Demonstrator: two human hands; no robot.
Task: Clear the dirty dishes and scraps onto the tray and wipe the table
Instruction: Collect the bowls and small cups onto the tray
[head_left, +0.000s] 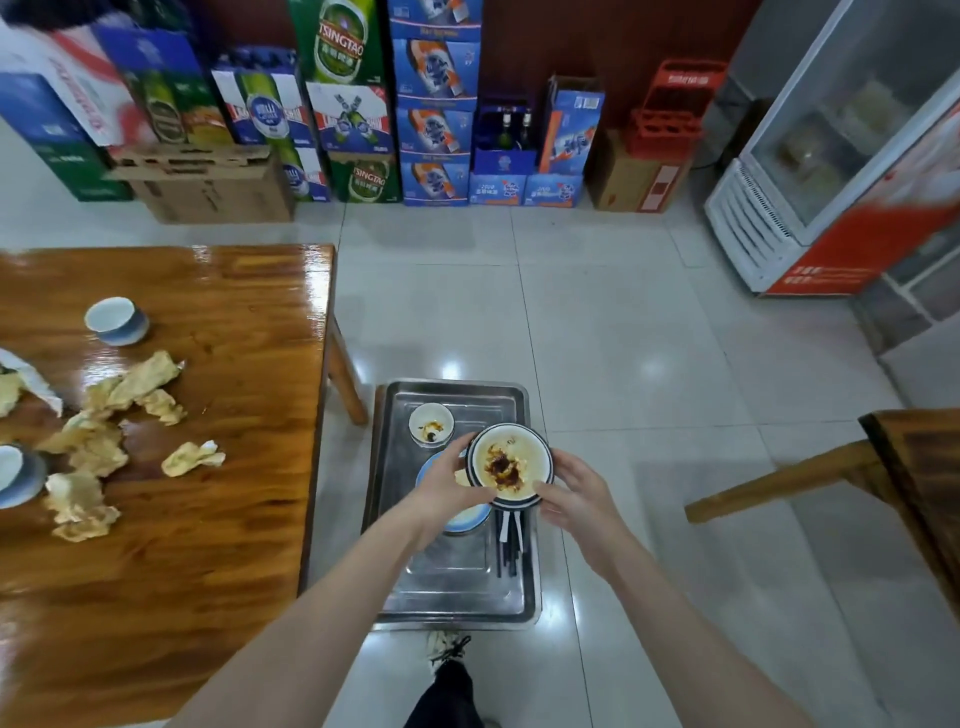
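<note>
Head camera view: a dirty bowl (511, 464), smeared with dark red sauce, is held in both hands above the steel tray (457, 587), which lies beside the desk (208, 545) on its right (what carries the tray cannot be made out). The left grip (452, 483) is curled round the bowl's left rim and the right grip (574, 493) is closed against its near-right side, so the bowl is shared between the two and neither hand is free. The coming move is judged to turn on what lies straight below. The bowl hangs over a blue plate (427, 470) and over the far ends of the black chopsticks (511, 545), whose long axis runs toward the person along the tray's right side. Bare tray is seen only nearer the person, so the bowl would have to be stacked on the plate or drawn back to be set flat. A small bowl (430, 425) with sauce traces takes up the far left corner of the tray. On the desk, well to the left, crumpled napkins (140, 387), a cup (115, 319) and another bowl (15, 475) at the picture's edge are left to clear. The left hand is the nearer to them.
</note>
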